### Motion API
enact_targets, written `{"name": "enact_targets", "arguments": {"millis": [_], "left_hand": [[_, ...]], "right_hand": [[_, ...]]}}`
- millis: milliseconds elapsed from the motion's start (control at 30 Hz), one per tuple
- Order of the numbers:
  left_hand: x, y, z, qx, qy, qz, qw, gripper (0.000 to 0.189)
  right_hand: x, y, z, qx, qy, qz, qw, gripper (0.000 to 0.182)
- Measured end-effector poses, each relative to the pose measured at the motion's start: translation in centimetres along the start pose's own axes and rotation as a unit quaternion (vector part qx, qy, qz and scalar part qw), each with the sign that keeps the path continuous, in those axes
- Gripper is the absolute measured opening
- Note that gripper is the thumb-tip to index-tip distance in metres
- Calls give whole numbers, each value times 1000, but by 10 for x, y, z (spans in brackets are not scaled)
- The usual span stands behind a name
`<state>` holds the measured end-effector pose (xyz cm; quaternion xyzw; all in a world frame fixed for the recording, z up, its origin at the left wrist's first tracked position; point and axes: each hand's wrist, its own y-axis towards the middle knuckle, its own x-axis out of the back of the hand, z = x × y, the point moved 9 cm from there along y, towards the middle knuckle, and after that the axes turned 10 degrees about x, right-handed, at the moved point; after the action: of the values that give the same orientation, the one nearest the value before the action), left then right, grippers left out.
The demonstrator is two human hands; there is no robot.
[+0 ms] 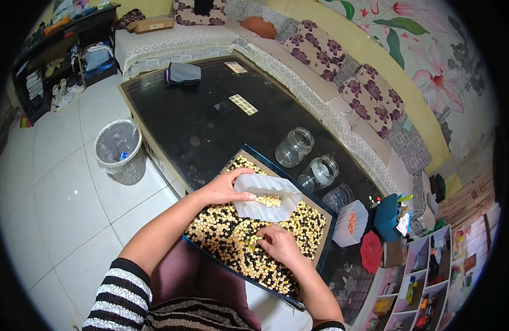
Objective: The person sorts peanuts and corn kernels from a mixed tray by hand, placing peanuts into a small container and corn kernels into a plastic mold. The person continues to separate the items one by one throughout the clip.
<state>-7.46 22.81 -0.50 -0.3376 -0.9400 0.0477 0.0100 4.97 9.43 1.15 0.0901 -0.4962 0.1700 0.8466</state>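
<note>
My left hand (223,188) grips a translucent white plastic container (281,184) by its near-left side, thumb over the rim. The container is tilted, and a small heap of pale yellow beans (269,201) lies inside it. Below it, a shallow tray with a dark blue rim (329,231) is spread with mixed pale yellow and black beans (233,236), along with a few deeper-yellow pieces. My right hand (279,245) is low over this mix, fingers curled and their tips bunched at the beans. Whether a bean is between them cannot be seen.
Clear jars (295,148) stand right of the tray on the dark table (176,109). Beyond them are another translucent container (348,223) with reddish pieces, a red plastic item (371,252) and a teal holder (387,217). A lined wastebasket (128,167) stands left on the floor.
</note>
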Motion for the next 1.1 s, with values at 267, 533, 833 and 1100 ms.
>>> {"name": "enact_targets", "arguments": {"millis": [267, 533, 833, 1100], "left_hand": [[-1, -2, -1, 8, 9, 1, 1000, 78], [1, -1, 1, 6, 0, -3, 1000, 79], [0, 0, 1, 10, 27, 4, 1000, 79], [1, 0, 1, 8, 21, -14, 1000, 80]], "right_hand": [[-17, 2, 2, 7, -24, 54, 998, 23], [-16, 4, 5, 28, -40, 39, 998, 16], [9, 3, 9, 36, -5, -28, 999, 9], [65, 17, 1, 22, -26, -150, 988, 8]]}}
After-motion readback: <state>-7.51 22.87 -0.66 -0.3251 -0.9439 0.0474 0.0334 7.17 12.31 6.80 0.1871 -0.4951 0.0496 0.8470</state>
